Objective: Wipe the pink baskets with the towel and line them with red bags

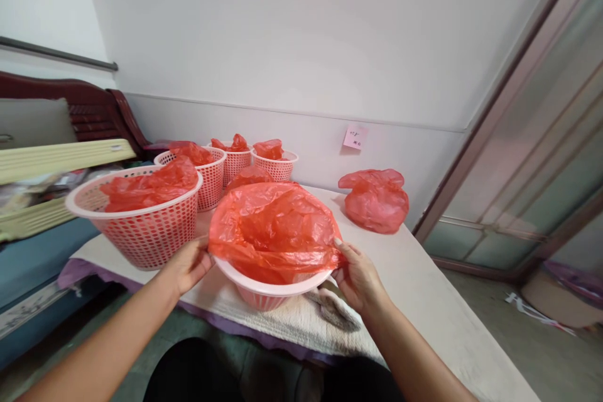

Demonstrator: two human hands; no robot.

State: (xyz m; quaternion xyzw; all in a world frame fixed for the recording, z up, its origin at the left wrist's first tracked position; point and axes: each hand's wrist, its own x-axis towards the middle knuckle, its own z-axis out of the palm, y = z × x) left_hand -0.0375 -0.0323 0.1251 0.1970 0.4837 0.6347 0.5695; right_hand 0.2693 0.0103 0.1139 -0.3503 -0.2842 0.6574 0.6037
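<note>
A pink perforated basket [269, 292] stands near the table's front edge, lined with a red plastic bag [274, 226] whose mouth is spread over the rim. My left hand [187, 264] grips the bag's left edge at the basket rim, fingers closed on the plastic. At the right side of the rim, my right hand [358, 277] pinches the bag's edge.
Several more pink baskets with red bags stand behind and to the left, the largest one [141, 226] close to my left hand. A bunched red bag [375, 200] lies at the back right of the cloth-covered table [424, 289]. A pink note [355, 137] is stuck on the wall.
</note>
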